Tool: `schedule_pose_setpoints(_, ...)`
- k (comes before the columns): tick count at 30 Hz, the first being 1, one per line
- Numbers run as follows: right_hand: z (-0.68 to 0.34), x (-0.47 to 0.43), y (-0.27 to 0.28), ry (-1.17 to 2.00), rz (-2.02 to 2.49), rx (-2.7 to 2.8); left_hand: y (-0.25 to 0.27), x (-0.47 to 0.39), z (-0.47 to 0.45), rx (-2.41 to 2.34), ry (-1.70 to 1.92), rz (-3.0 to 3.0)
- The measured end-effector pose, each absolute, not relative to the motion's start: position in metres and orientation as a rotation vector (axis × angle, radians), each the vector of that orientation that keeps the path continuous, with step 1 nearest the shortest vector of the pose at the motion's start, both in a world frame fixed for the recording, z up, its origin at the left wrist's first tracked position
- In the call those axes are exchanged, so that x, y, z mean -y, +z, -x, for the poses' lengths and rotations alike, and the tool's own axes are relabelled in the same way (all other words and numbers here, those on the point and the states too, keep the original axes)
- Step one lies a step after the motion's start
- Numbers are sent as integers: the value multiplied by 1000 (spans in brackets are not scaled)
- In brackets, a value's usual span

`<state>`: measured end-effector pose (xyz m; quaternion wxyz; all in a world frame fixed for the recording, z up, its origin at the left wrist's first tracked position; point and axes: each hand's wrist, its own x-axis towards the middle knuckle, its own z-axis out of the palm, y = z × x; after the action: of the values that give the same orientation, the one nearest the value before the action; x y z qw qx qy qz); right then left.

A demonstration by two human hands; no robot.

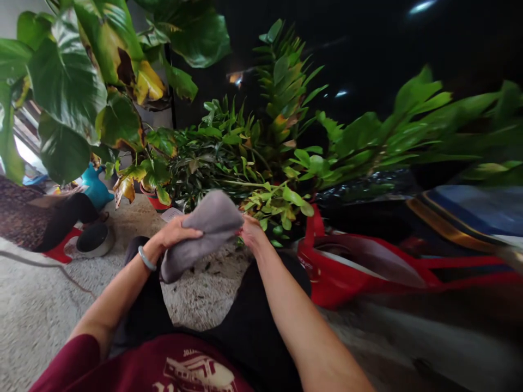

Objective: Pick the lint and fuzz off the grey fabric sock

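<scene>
The left hand [177, 233] pinches the grey cloth [214, 215] between thumb and fingers; the right hand [252, 233] meets its right edge, its fingertips too hidden to tell the grip. Leaves [292, 198] crowd behind the cloth, a red bag [337, 283] bounds the right, and floor [36, 296] spreads wide leftward, near a bowl [100, 249]

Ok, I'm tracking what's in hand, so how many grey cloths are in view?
1: the grey cloth, between the left hand, which grips it, and the right hand at its edge. Others may be hidden in the red bag.
</scene>
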<state>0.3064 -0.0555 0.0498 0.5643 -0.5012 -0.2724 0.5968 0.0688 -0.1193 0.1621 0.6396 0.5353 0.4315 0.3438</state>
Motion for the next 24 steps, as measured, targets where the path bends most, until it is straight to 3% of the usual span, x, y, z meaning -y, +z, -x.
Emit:
schedule_pose_setpoints(3, -304, 59, 53, 1428, 1219, 618, 193, 84, -82, -924, 1027, -1236)
schedule_pose_setpoints(6, -301, 62, 56, 1442, 1254, 617, 181, 66, -92, -965, 1152, -1253)
schedule_pose_setpoints(12, -299, 63, 52, 1433, 1344, 651, 105, 121, -69, -1203, 769, -1202)
schedule_pose_setpoints(15, -297, 61, 51, 1429, 1359, 671, 122, 135, -55, -1072, 678, -1170)
schedule_pose_setpoints(20, -292, 63, 57, 1445, 1375, 704, 179, 88, -72, -993, 1018, -1201)
schedule_pose_setpoints(24, -291, 66, 60, 1451, 1390, 711, 148, 70, -89, -1144, 1086, -1204)
